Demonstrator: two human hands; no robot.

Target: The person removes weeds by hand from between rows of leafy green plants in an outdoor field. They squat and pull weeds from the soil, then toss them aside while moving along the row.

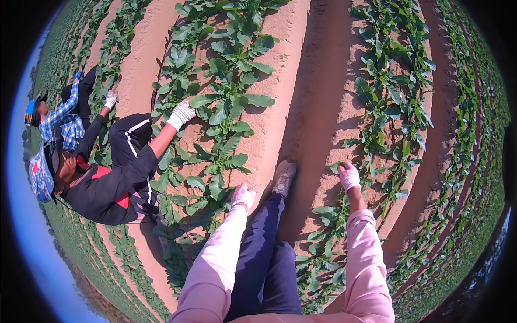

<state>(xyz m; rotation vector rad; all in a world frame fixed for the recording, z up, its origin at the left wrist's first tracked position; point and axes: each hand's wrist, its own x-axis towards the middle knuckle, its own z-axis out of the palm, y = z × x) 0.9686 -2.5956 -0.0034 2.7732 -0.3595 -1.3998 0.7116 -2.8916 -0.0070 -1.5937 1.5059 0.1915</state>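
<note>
My left hand (243, 196), in a pale knit work glove, hovers with curled fingers beside the right edge of a leafy green crop row (220, 161). No object shows in it, though its palm side is hidden. On the other side of the furrow, my right hand (349, 176) wears a similar glove and has its fingers bent. A small green leaf (335, 167) shows at its fingertips; whether they pinch it cannot be told. Broad-leaved plants of the right crop row (387, 105) grow close around that hand.
My shoe (284, 177) stands in the sandy furrow (319, 80) between the raised beds. At left, a co-worker (113, 181) in dark clothes crouches, one gloved hand (181, 114) among the plants. Another person (66, 123) in a checked shirt is beyond. More crop rows (464, 133) run along the right.
</note>
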